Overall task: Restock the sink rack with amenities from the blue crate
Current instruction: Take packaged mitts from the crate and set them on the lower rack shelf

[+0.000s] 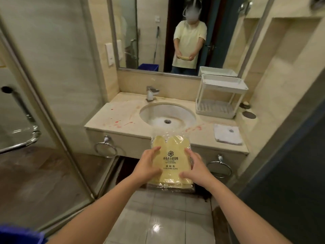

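Observation:
A stack of yellow shoe-shine cloth packets (170, 161) in clear plastic is held in front of the vanity, below the counter edge. My left hand (147, 166) grips its left side and my right hand (197, 167) grips its right side, thumbs on top. The white two-tier sink rack (222, 95) stands at the back right of the counter, both tiers bare. A corner of the blue crate (19, 234) shows at the bottom left.
A round sink (167, 114) with a chrome faucet (151, 94) sits mid-counter, red stains around it. A folded white towel (227, 133) lies on the counter's right. Glass shower door (35, 120) stands at left; two towel rings hang below the counter. A mirror reflects a person.

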Demonstrator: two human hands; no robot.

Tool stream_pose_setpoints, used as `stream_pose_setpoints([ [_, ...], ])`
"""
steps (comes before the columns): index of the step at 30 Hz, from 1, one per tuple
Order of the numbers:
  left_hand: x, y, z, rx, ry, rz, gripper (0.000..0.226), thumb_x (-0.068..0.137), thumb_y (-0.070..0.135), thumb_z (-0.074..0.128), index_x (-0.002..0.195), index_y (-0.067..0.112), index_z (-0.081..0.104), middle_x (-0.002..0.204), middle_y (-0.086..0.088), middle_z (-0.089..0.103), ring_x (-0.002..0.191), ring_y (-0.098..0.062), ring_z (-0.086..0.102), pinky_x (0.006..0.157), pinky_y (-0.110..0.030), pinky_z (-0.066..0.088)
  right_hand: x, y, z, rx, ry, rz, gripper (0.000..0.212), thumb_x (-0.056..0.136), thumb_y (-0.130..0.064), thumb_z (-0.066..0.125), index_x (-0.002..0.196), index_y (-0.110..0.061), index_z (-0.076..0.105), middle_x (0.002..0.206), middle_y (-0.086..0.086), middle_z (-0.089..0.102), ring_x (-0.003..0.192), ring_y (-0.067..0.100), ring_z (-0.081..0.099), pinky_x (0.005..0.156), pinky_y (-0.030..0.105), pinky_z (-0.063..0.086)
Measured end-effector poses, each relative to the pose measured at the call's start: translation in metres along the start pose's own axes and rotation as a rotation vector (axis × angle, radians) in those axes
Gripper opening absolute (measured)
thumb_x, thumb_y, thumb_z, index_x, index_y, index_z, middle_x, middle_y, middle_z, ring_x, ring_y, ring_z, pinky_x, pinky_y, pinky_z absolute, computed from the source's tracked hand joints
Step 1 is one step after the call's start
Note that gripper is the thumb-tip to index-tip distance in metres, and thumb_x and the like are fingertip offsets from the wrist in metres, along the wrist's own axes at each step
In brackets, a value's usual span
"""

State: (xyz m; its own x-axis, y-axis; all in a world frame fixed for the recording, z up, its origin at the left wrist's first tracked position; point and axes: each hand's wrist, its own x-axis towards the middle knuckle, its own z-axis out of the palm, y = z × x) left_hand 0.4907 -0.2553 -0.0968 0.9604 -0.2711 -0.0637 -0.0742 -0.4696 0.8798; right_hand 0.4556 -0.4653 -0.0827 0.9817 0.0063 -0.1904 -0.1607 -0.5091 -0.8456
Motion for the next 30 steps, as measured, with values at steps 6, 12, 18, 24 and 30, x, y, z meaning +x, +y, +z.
stream_pose_setpoints([
  [6, 0.064, 0.025, 0.044, 0.027, -0.127, 0.030, 0.090, 0.070, -0.003, 0.074, 0.146, 0.025, 0.036, 0.133, 0.005, 0.035, 0.125, -0.016, 0.047, 0.104, -0.036, 0.047, 0.020, 0.031, -0.050, 0.024, 0.096, 0.101, 0.103, 0.069, -0.005, 0.079, 0.153, -0.029, 0.024, 0.148, -0.005, 0.024, 0.128, 0.014, 0.039, 0.105, 0.032, 0.043],
  [12, 0.139, 0.044, 0.081, 0.053, -0.219, 0.064, 0.088, 0.069, -0.001, 0.073, 0.144, 0.025, 0.038, 0.132, 0.006, 0.037, 0.121, -0.018, 0.049, 0.102, -0.038, 0.049, 0.059, 0.050, -0.095, 0.051, 0.202, 0.178, 0.105, 0.068, -0.009, 0.079, 0.153, -0.032, 0.023, 0.151, -0.007, 0.022, 0.138, 0.020, 0.032, 0.111, 0.041, 0.040],
  [18, 0.230, 0.062, 0.102, 0.026, -0.265, 0.100, 0.065, 0.067, 0.003, 0.070, 0.126, 0.025, 0.052, 0.128, 0.001, 0.043, 0.112, -0.019, 0.057, 0.099, -0.039, 0.050, 0.118, 0.059, -0.136, 0.065, 0.314, 0.235, 0.097, 0.071, -0.006, 0.076, 0.153, -0.025, 0.028, 0.147, -0.003, 0.029, 0.128, 0.015, 0.041, 0.096, 0.026, 0.046],
  [24, 0.329, 0.082, 0.110, 0.012, -0.330, 0.141, 0.066, 0.071, 0.004, 0.073, 0.130, 0.021, 0.052, 0.129, -0.003, 0.048, 0.107, -0.022, 0.061, 0.092, -0.042, 0.055, 0.193, 0.057, -0.178, 0.055, 0.362, 0.260, 0.093, 0.077, -0.010, 0.074, 0.154, -0.026, 0.025, 0.152, -0.003, 0.024, 0.130, 0.015, 0.038, 0.093, 0.021, 0.036],
  [30, 0.400, 0.089, 0.133, 0.003, -0.340, 0.134, 0.063, 0.073, 0.007, 0.076, 0.126, 0.029, 0.051, 0.131, -0.003, 0.047, 0.112, -0.023, 0.058, 0.096, -0.043, 0.052, 0.255, 0.071, -0.218, 0.051, 0.397, 0.292, 0.092, 0.076, -0.014, 0.075, 0.153, -0.030, 0.026, 0.150, -0.004, 0.024, 0.125, 0.013, 0.038, 0.091, 0.022, 0.044],
])
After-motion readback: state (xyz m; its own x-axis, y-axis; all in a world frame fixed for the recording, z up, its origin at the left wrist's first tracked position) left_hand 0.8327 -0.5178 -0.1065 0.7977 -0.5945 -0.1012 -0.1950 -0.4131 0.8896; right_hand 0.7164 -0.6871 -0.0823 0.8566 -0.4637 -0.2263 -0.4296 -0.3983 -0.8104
